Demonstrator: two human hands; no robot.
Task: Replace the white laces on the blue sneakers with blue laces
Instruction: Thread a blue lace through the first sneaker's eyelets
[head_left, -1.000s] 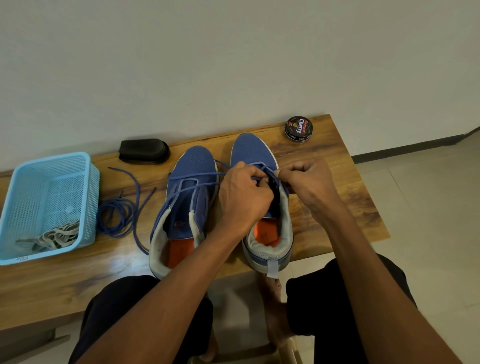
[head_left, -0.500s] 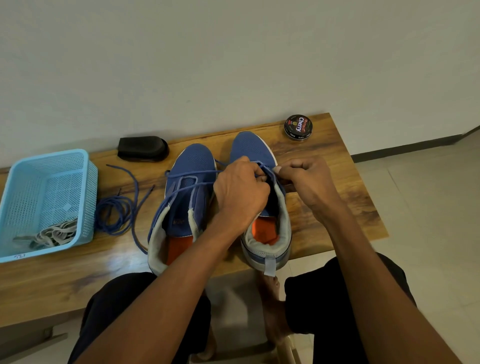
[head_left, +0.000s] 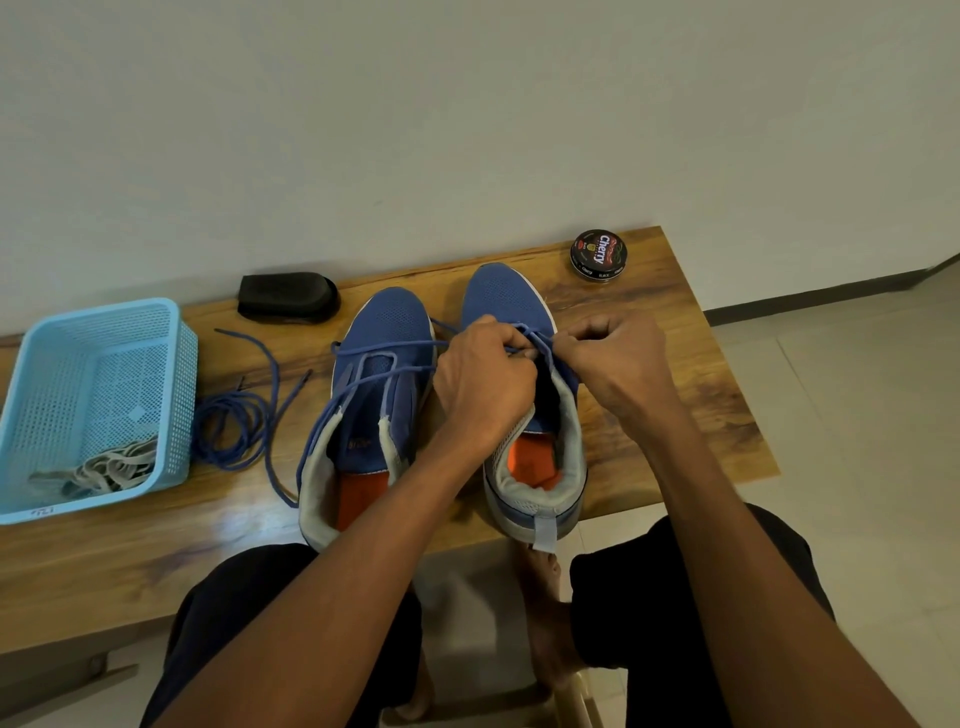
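Little has moved: both hands' grip, left hand (head_left: 483, 384) and right hand (head_left: 615, 364), still pinches the blue lace (head_left: 384, 347) over the right sneaker (head_left: 506, 296).

The left hand (head_left: 483, 382) covers the front eyelets and tongue of the right sneaker (head_left: 524, 395), so where the blue lace (head_left: 387, 345) enters the shoe beneath its knuckles cannot be told, and its fingertips are curled out of sight. Just right of it, the right hand (head_left: 615, 364) folds its fingers under, hiding how it pinches the lace. Far left of both hands, the basket (head_left: 31, 514) is cut by the picture's edge, the scrawl on its rim is too small to read, and the white laces (head_left: 111, 467) tangle indistinctly inside.
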